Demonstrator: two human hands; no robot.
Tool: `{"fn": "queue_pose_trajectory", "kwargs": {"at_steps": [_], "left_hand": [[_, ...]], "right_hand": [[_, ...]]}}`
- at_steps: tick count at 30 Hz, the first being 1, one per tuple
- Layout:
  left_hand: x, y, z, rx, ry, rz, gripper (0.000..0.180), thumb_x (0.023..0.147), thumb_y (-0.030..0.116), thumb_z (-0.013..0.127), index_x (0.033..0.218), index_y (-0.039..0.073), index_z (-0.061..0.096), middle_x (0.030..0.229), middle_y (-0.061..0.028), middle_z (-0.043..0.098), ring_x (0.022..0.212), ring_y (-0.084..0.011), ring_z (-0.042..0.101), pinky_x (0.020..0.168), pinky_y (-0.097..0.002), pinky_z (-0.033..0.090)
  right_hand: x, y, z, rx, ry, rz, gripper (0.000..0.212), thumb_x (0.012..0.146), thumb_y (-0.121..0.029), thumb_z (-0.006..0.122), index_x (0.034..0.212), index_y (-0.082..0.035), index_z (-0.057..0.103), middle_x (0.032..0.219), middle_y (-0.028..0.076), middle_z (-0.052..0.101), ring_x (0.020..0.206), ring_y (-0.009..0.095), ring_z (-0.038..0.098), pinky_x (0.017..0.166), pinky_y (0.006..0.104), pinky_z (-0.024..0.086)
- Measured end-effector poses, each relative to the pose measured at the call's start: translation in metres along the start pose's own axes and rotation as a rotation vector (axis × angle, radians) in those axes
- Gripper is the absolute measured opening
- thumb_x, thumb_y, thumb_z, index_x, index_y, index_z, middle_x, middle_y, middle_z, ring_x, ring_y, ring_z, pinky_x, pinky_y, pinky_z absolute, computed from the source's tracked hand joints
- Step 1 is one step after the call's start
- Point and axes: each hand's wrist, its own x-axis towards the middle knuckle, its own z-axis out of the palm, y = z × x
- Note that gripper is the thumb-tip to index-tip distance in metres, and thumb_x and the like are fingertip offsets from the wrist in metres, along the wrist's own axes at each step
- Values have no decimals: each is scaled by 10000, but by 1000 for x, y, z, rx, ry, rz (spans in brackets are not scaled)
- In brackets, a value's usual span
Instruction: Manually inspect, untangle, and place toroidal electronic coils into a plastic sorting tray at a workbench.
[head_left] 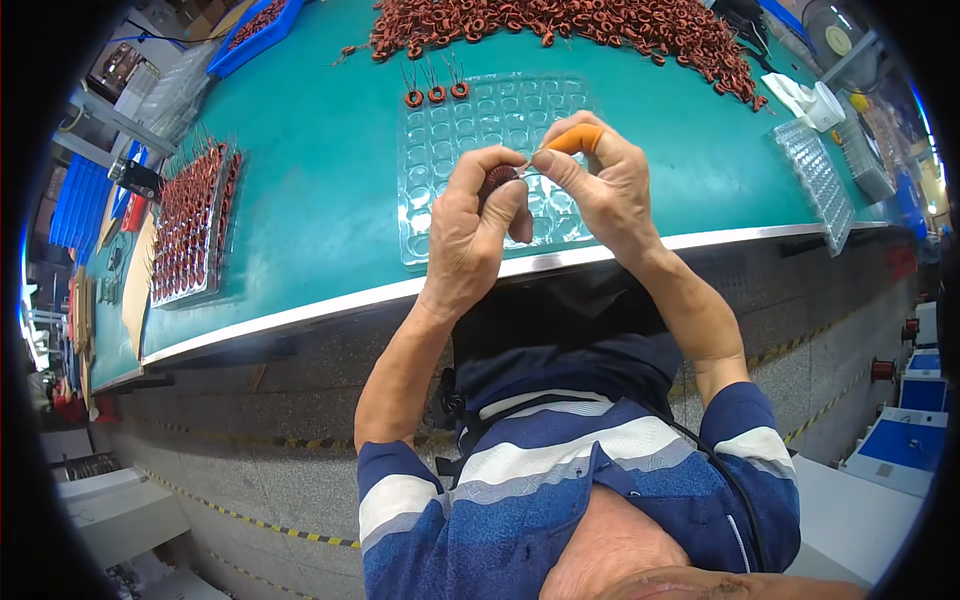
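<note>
Head view, left hand (465, 222) gripping a dark red ring coil (499, 178) over a clear tray (414, 205), right hand (610, 190) pinched closed beside it, pinch contents unclear, three coils (437, 99) at the tray's far left, coil heap (560, 20) beyond.

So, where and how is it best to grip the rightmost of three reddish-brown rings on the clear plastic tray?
Likely pinch the rightmost reddish-brown ring by its outer rim, from above on the near side: thin dark wires leave its far side.

Dark reddish-brown wound ring (500, 177), partly hidden by left fingers (503, 204), held above surface (310, 215) near front edge, around mid-length.
</note>
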Motion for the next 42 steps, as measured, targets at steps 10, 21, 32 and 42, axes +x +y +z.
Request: {"fn": "queue_pose_trajectory", "kwargs": {"at_steps": [10, 21, 32, 42], "left_hand": [[1, -8, -9, -94, -34, -27, 302, 992, 124, 496, 1254, -1, 412, 748, -48, 540, 642, -117, 550, 595, -249, 466], [1, -11, -5, 398, 64, 115, 215, 956, 68, 528, 1165, 29, 495, 703, -57, 570, 602, -130, 568, 539, -284, 461], [-3, -19, -20, -130, -124, -378, 352, 1017, 312, 453, 988, -27, 543, 626, -44, 519, 546, -120, 555, 493, -242, 440], [-6, -30, -13, -64, -96, -197, 292, 1022, 255, 448, 1173, 6, 479, 660, -29, 542, 536, -99, 528, 481, -233, 414]], "right_hand": [[-22, 20, -2, 383, -20, 358, 399, 941, -288, 615, 1187, 24, 573, 963, 59, 652, 874, 108, 587, 757, 241, 480], [-20, -6, 9, -72, 135, 45, 231, 907, -199, 646, 861, 21, 695, 658, 94, 657, 569, 151, 609, 524, 275, 485], [-27, 20, 11, 342, -29, 405, 268, 936, -220, 626, 1085, 1, 645, 767, 29, 648, 679, 81, 591, 606, 211, 458], [-32, 21, 8, 501, 38, 555, 420, 908, -255, 665, 1169, 48, 536, 805, 56, 630, 644, 77, 570, 563, 178, 438]]}}
